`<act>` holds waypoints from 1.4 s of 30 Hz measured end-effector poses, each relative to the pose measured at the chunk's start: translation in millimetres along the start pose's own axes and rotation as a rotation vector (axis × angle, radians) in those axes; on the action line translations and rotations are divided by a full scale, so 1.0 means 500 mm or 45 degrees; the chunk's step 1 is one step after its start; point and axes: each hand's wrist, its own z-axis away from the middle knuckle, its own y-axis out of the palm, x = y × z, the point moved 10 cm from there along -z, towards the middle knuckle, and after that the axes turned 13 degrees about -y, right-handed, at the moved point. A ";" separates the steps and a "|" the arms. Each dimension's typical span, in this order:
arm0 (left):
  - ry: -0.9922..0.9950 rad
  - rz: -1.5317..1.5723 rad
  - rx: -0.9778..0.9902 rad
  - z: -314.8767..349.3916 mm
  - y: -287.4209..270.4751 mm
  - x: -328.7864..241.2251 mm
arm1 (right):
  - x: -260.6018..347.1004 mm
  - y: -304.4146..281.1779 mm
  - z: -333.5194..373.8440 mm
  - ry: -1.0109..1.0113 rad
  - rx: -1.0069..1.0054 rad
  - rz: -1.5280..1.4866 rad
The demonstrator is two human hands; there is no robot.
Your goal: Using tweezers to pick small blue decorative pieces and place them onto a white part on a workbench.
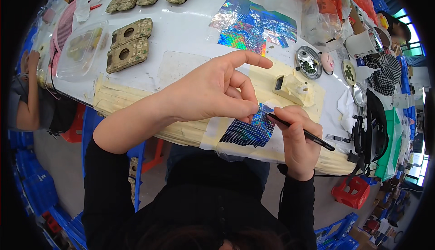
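Observation:
Between the fingers of my right hand (300, 143) is a pair of black tweezers (315, 138), its tips pointing left. Those tips meet the thumb and index finger of my left hand (213, 89), which are pinched together; what they hold is too small to make out. The left middle finger is bent and another finger stretches out to the right. Just below both hands, a shiny blue holographic sheet (247, 133) with a dotted pattern lies at the near table edge. Beyond them sits a tape-covered block (292, 90) with a dark end.
Camouflage-patterned pieces (129, 53) with round holes stand on the left, near a clear plastic box (81, 50). Larger holographic sheets (244, 16) lie farther back. A metal dish (304, 55) holds small dark bits. At right are a black bag (375, 123) and a green tray (393, 137).

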 end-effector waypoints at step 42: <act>0.030 -0.081 -0.100 0.005 -0.033 -0.031 | 0.079 -0.026 0.032 -0.278 0.054 0.592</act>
